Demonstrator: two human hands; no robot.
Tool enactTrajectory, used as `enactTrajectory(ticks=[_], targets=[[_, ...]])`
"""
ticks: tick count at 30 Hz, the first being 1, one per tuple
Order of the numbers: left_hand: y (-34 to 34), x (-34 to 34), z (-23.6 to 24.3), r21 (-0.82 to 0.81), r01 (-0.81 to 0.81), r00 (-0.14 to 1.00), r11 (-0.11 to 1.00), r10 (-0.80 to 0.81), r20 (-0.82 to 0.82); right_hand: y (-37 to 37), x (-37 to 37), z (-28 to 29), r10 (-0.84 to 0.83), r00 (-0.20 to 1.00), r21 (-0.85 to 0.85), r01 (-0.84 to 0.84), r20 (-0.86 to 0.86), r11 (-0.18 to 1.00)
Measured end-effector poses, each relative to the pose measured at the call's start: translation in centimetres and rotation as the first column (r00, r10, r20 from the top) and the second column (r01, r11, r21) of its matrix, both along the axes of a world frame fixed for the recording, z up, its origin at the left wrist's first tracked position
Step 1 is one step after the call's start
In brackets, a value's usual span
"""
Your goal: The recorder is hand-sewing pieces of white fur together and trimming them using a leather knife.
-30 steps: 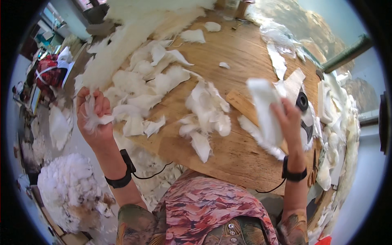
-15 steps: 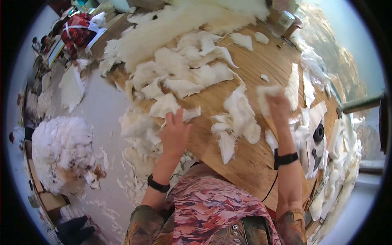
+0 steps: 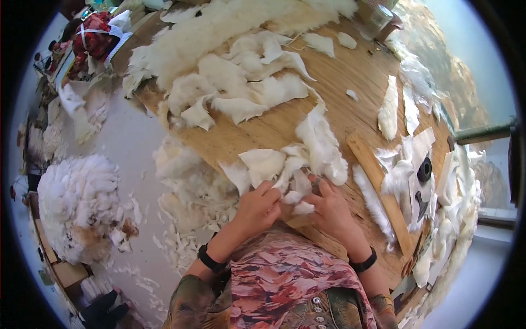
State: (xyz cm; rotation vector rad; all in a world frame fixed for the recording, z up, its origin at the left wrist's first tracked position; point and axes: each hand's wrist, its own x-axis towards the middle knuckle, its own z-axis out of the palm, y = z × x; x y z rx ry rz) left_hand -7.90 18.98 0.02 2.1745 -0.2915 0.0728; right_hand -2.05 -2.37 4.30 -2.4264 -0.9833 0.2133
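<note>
At the wooden table's near edge (image 3: pixel 285 131), my left hand (image 3: pixel 257 208) is closed on a pale fur piece (image 3: pixel 296 186). My right hand (image 3: pixel 331 208) is beside it, fingers curled among the same scraps; something small and greyish at its fingertips is too unclear to name. A small white tuft (image 3: pixel 303 207) shows between the hands. Just beyond them lie a flat cream hide piece (image 3: pixel 262 164) and a long shaggy white strip (image 3: pixel 323 148).
Cream fleece (image 3: pixel 230 98) covers the back left of the table. At right are a wooden slat (image 3: pixel 378 192), a black ring (image 3: pixel 424 169) and more scraps. A glass jar (image 3: pixel 378 22) stands at the back. A wool heap (image 3: pixel 76 203) lies on the floor at left.
My left hand has come down and rightward from the far left. My right hand has let go of the white piece it held at right and moved down-left to meet it among the scraps.
</note>
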Motion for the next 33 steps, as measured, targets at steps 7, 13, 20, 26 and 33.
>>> enactTrajectory(ticks=[7, 13, 20, 26, 33], targets=[[-1.2, -1.7, -0.9, 0.036, -0.006, 0.995, 0.999, 0.003, 0.096, -0.4, -2.3, -1.4, -0.205, 0.955, -0.066, 0.195, -0.216, 0.979], [-3.2, -1.3, -0.3, 0.213, 0.066, 0.991, 0.975, -0.088, 0.096, 0.4, -4.4, -4.0, -0.230, 0.742, 0.196, 0.438, -0.629, 0.877], [-2.6, -1.9, -3.0, 0.259, 0.043, 0.959, 0.965, -0.112, 0.260, -1.3, -1.4, 4.9, -0.199, 0.905, -0.122, 0.164, -0.376, 0.979], [-2.8, -1.7, -2.5, 0.183, 0.085, 0.957, 0.979, -0.132, 0.260, 7.0, 2.9, 1.1, -0.013, 0.999, 0.150, 0.008, 0.030, 0.989], [-1.8, -5.5, -2.9, 0.049, 0.052, 0.998, 0.997, -0.053, 0.022, 5.4, 6.5, -3.8, 0.037, 0.968, -0.362, 0.057, 0.248, 0.930]])
